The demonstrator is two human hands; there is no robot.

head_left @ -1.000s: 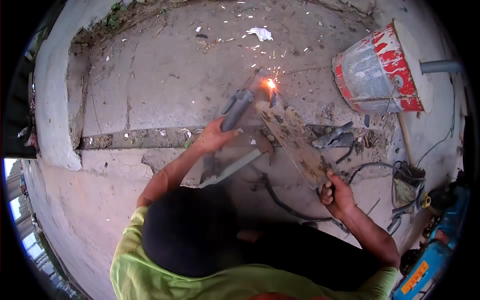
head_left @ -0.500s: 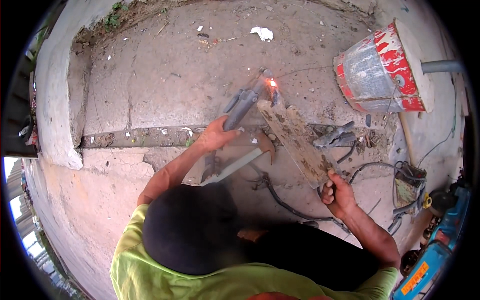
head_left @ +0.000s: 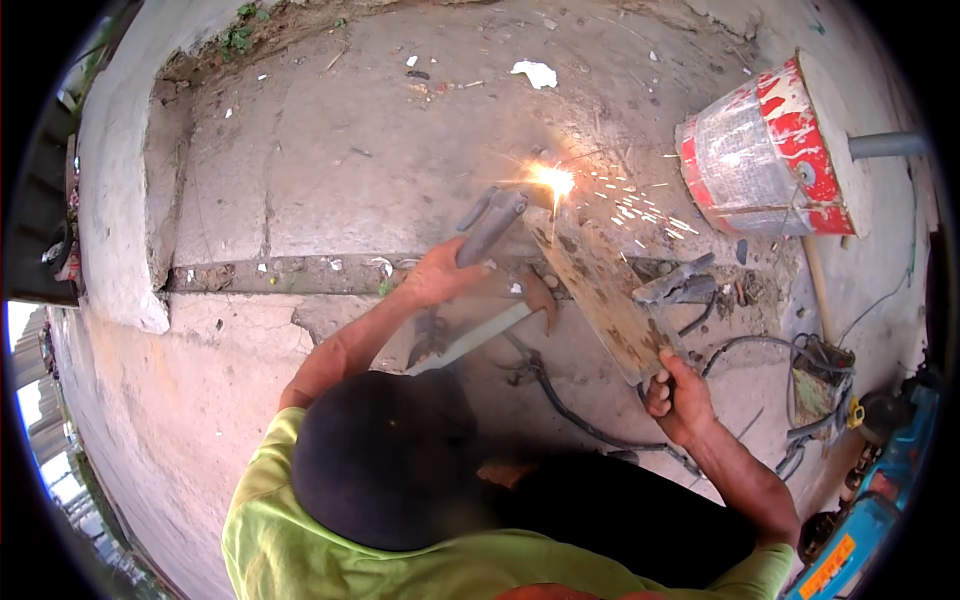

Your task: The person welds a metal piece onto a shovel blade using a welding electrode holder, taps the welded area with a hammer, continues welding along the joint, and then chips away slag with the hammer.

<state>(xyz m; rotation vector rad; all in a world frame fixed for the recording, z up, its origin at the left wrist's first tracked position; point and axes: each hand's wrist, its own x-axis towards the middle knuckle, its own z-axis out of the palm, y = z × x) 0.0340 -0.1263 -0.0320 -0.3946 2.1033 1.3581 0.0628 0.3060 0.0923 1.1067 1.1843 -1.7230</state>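
My left hand [head_left: 440, 277] is closed round the grey handle of a welding electrode holder [head_left: 492, 227]. Past the holder's tip a bright welding arc [head_left: 553, 180] glares at the far end of a flat, stained metal plate [head_left: 605, 295], throwing sparks to the right. The glare hides the electrode and the exact contact point. Fingers and thumb of my right hand [head_left: 685, 400] pinch the plate's near end, so it slants away to the far left. Between my arms lies a hammer with a pale handle [head_left: 482, 335] and a rusty head [head_left: 541, 302].
Right of the plate lies a grey clamp-like piece [head_left: 675, 282]. Black cable [head_left: 575, 405] curls over the concrete floor. A red-and-white bucket [head_left: 735, 150] with a pipe sticking out stands far right. A worn metal box [head_left: 818, 385] and a blue machine [head_left: 870, 500] sit nearer.
The small orange glow has become a bright arc with flying sparks. My left hand's holder has shifted slightly nearer and to the right. My right hand keeps hold of the plate.
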